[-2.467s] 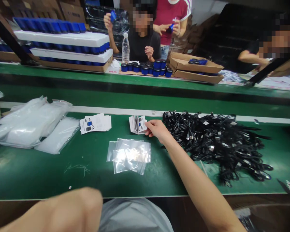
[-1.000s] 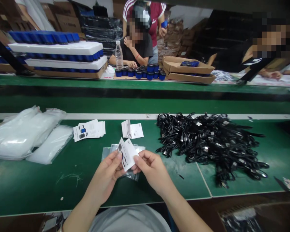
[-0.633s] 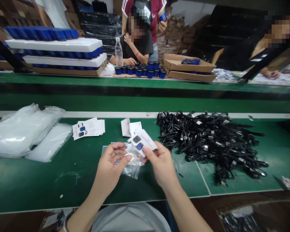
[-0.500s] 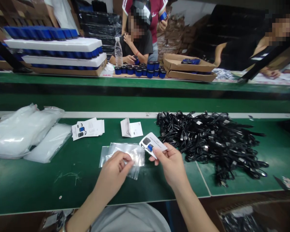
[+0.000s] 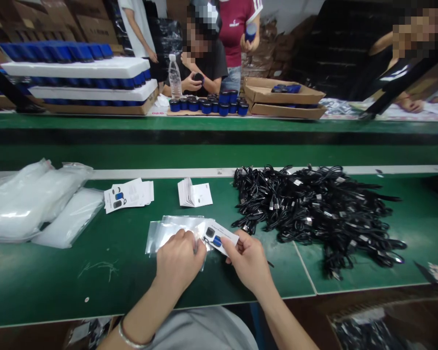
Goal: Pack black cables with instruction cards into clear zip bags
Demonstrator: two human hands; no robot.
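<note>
A pinched instruction leaflet (image 5: 220, 232) sticks out from the right hand (image 5: 251, 261) toward the left hand (image 5: 179, 257), which curls over clear plastic bags (image 5: 168, 229); whether it grips one I cannot tell. The leaflet looks light and bendable, best held by an edge; the bags, slippery.

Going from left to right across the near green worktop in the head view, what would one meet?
Bulging plastic bags → spread printed cards → left hand → card held in the right hand → black cables.
</note>
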